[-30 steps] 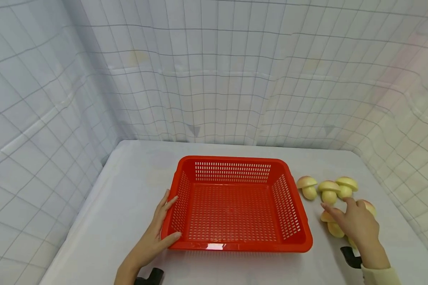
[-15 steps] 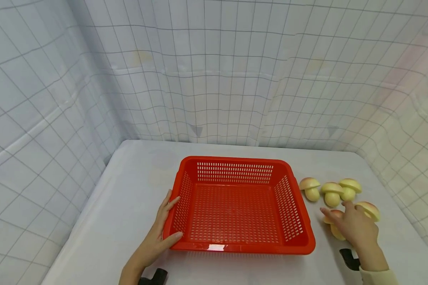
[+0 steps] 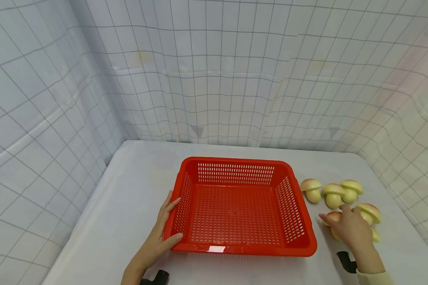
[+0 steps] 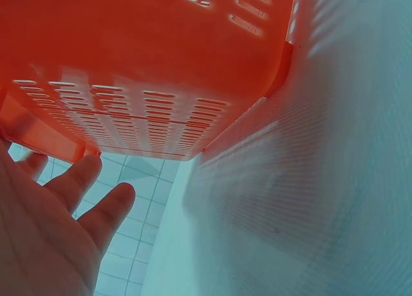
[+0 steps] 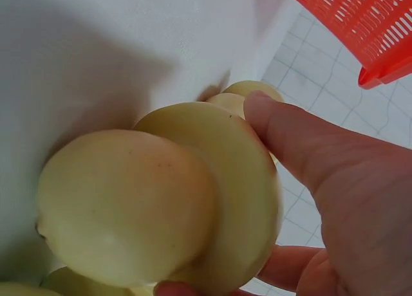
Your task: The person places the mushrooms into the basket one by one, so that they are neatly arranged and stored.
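A red slotted basket [image 3: 256, 250] stands mid-table. My left hand [image 3: 153, 239] rests at its near left corner, thumb and a finger over the rim; in the left wrist view, straight, spread fingers [image 4: 106, 215] lie beside the outer wall. My right hand [image 3: 354, 231] is at the right among yellow mushrooms with reddish caps. It holds one mushroom [image 5: 122, 199] by the cap, the thumb [image 5: 283, 125] on one edge and fingers at the other. From the head view, that mushroom is partly hidden by the hand.
A row of mushrooms [image 3: 333, 194] lies behind my right hand, close to the basket's right side. More mushrooms [image 3: 371, 211] lie to the right of the hand, some partly covered. A white tiled-pattern curtain [image 3: 228, 99] hangs behind and beside the white table [image 3: 128, 190].
My right hand has shifted slightly left and closed round the mushroom's cap, uncovering more mushrooms at its right. My left hand stays at the basket, and the head view has shifted slightly.
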`<state>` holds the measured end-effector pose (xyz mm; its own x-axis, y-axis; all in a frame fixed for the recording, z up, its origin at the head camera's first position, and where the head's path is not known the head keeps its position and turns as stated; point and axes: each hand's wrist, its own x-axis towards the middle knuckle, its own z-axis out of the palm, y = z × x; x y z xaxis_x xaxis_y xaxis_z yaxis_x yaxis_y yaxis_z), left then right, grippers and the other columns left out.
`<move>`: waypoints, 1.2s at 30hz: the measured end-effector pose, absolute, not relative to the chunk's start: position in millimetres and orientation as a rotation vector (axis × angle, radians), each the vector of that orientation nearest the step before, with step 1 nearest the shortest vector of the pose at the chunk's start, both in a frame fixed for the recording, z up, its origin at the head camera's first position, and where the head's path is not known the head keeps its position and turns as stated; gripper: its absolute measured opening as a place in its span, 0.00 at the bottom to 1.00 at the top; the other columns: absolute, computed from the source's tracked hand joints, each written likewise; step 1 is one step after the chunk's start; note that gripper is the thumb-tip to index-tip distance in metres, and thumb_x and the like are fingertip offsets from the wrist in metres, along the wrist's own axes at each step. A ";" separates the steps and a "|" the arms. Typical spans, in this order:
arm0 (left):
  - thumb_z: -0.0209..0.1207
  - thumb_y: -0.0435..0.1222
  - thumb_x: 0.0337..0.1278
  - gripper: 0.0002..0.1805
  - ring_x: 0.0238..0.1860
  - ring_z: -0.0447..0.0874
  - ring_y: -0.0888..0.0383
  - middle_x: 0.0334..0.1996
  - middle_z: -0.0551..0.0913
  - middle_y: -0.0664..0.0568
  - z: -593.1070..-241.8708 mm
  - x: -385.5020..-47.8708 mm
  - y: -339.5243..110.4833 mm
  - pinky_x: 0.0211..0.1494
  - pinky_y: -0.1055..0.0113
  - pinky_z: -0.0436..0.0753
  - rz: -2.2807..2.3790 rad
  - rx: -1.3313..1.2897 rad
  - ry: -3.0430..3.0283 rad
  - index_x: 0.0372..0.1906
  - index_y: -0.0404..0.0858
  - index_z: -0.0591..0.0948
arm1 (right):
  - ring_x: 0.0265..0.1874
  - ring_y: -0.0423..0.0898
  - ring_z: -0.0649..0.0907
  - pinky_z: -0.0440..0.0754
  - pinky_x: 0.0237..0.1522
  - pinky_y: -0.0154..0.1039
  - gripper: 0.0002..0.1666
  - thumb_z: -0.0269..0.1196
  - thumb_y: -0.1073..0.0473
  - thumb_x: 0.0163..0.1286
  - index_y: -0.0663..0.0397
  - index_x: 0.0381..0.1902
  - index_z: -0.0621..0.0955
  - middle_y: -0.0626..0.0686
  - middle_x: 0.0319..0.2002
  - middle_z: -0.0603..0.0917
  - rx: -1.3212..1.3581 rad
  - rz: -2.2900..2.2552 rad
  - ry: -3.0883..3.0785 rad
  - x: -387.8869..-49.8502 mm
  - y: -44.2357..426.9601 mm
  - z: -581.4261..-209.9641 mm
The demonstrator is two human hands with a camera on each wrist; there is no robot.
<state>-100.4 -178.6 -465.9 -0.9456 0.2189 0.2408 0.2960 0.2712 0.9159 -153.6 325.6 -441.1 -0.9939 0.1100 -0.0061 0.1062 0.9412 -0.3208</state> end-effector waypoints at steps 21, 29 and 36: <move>0.60 0.38 0.51 0.43 0.71 0.36 0.42 0.74 0.34 0.61 -465.1 -98.6 -178.9 0.55 0.34 0.67 -1.772 -0.480 -2.461 0.73 0.50 0.54 | 0.38 0.70 0.76 0.74 0.33 0.62 0.49 0.61 0.34 0.59 0.79 0.51 0.68 0.78 0.38 0.75 -0.137 0.578 -3.087 -149.6 324.0 -441.9; 0.60 0.38 0.50 0.43 0.71 0.35 0.43 0.75 0.35 0.59 -464.1 -99.0 -176.5 0.55 0.34 0.67 -1.788 -0.452 -2.452 0.73 0.51 0.55 | 0.34 0.68 0.78 0.75 0.31 0.60 0.51 0.58 0.30 0.60 0.78 0.53 0.68 0.77 0.37 0.76 -0.164 0.554 -3.112 -150.2 323.9 -439.9; 0.59 0.38 0.51 0.42 0.72 0.35 0.44 0.74 0.36 0.61 -464.1 -98.5 -176.2 0.56 0.35 0.67 -1.785 -0.463 -2.435 0.73 0.49 0.56 | 0.33 0.67 0.78 0.75 0.29 0.58 0.52 0.56 0.29 0.60 0.77 0.53 0.68 0.75 0.35 0.77 -0.157 0.552 -3.106 -151.0 323.3 -440.6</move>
<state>-98.5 -176.2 -464.1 -0.9503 0.1905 0.2463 0.2922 0.2724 0.9167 -151.0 323.3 -440.6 -0.9949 0.0949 -0.0344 0.1009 0.9340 -0.3428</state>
